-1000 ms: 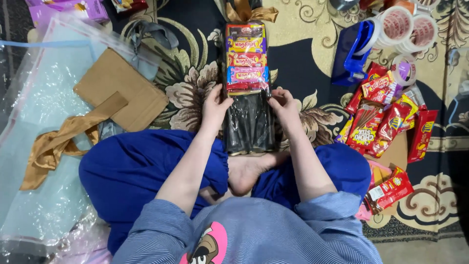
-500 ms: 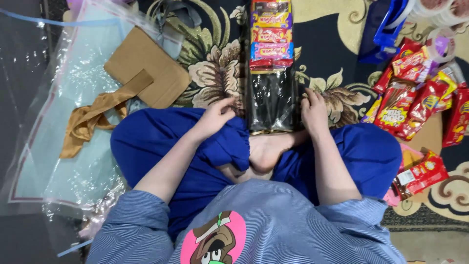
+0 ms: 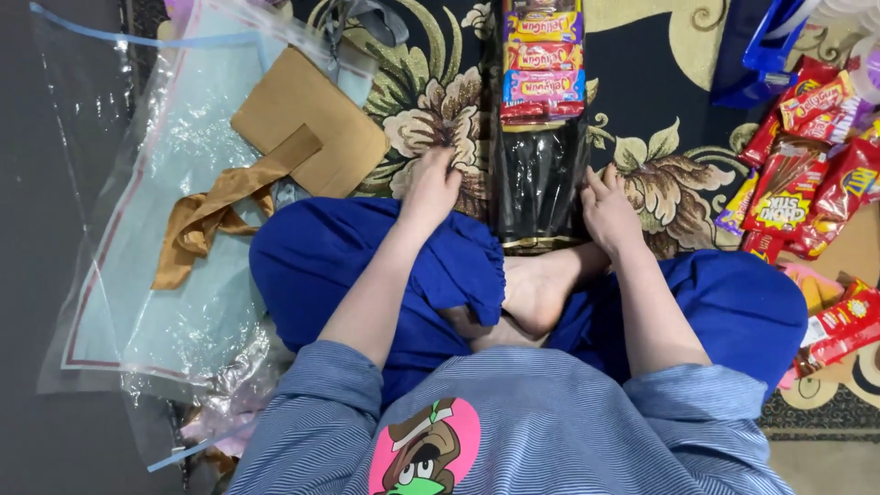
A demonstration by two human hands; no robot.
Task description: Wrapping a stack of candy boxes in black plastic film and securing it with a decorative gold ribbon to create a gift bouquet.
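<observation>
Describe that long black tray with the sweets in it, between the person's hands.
The long black tray looks like thin glossy plastic, narrow and lying flat on the flowered carpet, running away from the person's bare foot. Its far half holds colourful candy packets stacked in a row; its near half is empty and shiny. The left hand is at its left edge, the right hand touches its right edge.

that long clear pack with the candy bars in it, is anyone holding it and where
Both hands are on the clear plastic pack at its empty near end: the left hand at its left edge, the right hand at its right edge. Whether either truly grips it cannot be told.
</observation>
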